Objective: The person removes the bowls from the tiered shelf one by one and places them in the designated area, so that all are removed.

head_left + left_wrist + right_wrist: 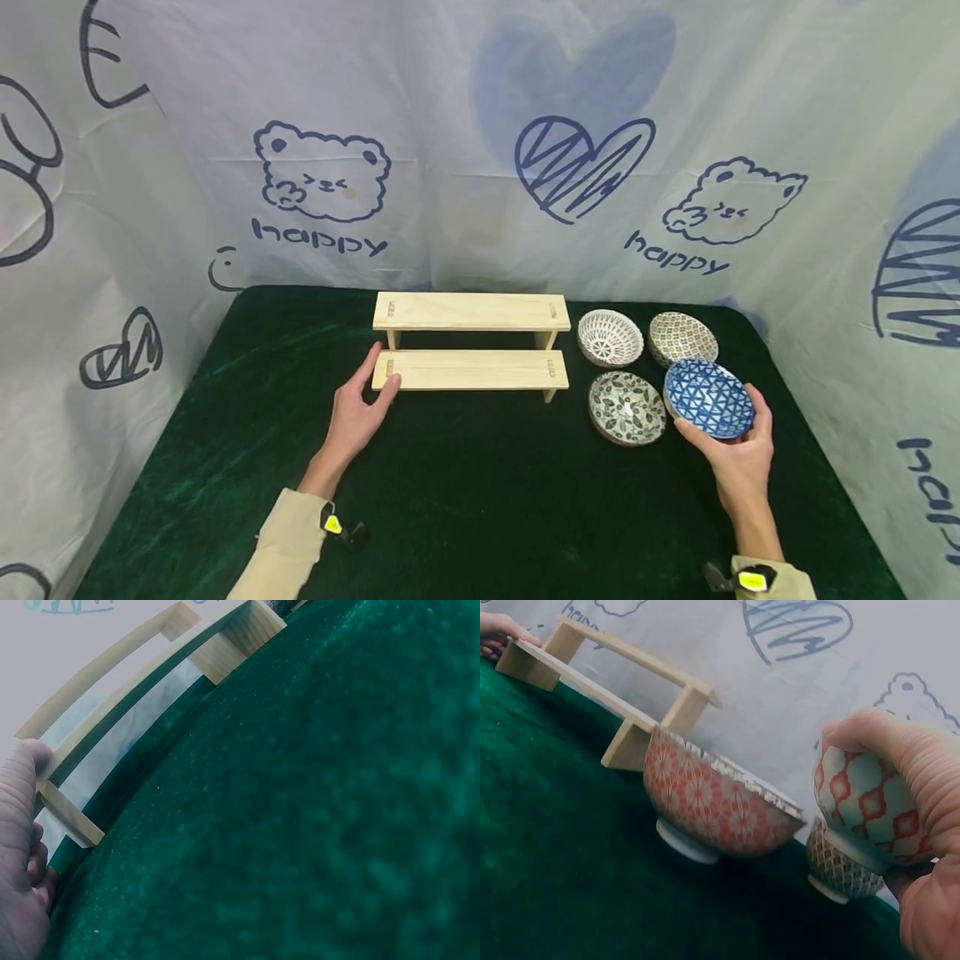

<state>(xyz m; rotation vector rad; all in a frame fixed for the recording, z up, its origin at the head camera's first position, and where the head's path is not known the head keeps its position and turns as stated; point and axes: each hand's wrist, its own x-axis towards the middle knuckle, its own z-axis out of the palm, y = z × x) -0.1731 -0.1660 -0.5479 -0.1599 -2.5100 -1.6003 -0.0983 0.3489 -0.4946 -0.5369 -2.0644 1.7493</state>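
A two-step wooden display stand (471, 370) sits at the back middle of the table. My left hand (360, 412) grips the left end of its lower board; in the left wrist view the thumb (30, 756) lies against the board's edge, with the other fingers lower down beside the leg. My right hand (742, 467) holds a blue-patterned bowl (708, 398) by its rim, thumb on the near side. In the right wrist view that bowl (870, 802) shows a red lattice outside and is raised off the cloth. A bowl with a leaf pattern inside (627, 408) stands just left of it.
Behind these stand a white bowl with a cut-out-like pattern (610, 338) and a beige checked bowl (682, 337). Dark green cloth (495, 500) covers the table. A white printed curtain (450, 125) hangs along the back and both sides.
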